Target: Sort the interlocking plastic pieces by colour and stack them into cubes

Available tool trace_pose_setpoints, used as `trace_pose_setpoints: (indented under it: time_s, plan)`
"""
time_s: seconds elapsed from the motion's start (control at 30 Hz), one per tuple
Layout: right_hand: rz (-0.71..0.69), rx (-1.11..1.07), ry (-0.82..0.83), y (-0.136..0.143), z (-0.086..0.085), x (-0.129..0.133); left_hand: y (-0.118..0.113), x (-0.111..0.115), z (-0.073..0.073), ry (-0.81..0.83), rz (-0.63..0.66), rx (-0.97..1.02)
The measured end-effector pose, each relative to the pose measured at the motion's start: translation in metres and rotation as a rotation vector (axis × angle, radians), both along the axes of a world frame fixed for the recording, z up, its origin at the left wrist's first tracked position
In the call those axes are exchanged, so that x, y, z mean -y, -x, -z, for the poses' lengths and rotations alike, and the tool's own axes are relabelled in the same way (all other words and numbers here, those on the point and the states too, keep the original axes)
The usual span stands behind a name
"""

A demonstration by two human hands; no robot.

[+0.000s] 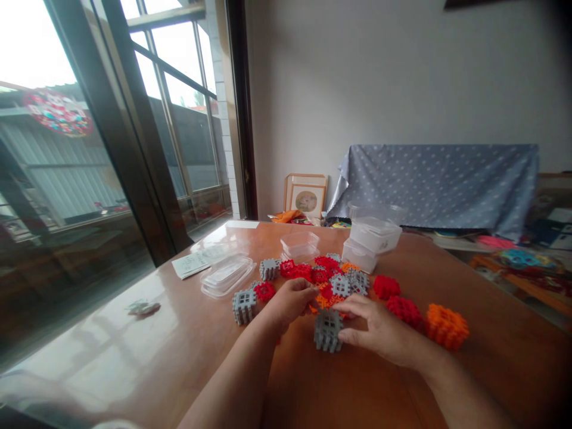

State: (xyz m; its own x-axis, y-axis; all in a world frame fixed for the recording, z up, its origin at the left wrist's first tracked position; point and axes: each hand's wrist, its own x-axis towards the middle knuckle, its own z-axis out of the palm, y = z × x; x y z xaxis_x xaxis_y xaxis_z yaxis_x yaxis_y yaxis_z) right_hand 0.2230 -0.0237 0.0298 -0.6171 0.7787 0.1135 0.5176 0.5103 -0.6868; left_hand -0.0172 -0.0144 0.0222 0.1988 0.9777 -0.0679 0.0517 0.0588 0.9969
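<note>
My left hand (292, 302) reaches over the middle of the pile, its fingers pinched together beside orange waffle blocks (320, 302). Whatever lies between those fingertips is hidden. At the near side of the pile stands a stack of grey waffle blocks (328, 330). My right hand (378, 326) curls round its right side, thumb low and fingers at the upper back corner. Just beyond both hands lie loose grey waffle blocks (341, 285) and red ones (302, 272), heaped together.
Left of the pile stand two grey stacks (244, 307) (270, 269); to the right are red stacks (404, 312) and an orange stack (447, 326). Clear plastic boxes (360, 256), lids (227, 275), a paper (192, 264) and a crumpled plastic bag (142, 307) also rest on the table (304, 387).
</note>
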Motion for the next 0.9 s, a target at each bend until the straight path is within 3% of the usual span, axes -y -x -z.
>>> trace_pose_setpoints:
  time_s: [0.23,0.57,0.77,0.9]
  plan:
    - [-0.002,0.065,-0.002,-0.003,0.005,-0.002,0.0,-0.002,0.006,-0.001,0.001,-0.025]
    - [0.047,0.017,-0.003,-0.005,0.003,0.001,-0.001,0.001,0.001,0.019,0.004,-0.06]
    - [0.27,-0.151,-0.082,-0.007,0.03,-0.021,-0.002,0.003,-0.003,0.021,-0.024,-0.056]
    - [0.398,-0.145,-0.13,-0.002,0.045,-0.032,-0.002,0.004,-0.004,0.015,-0.038,-0.049]
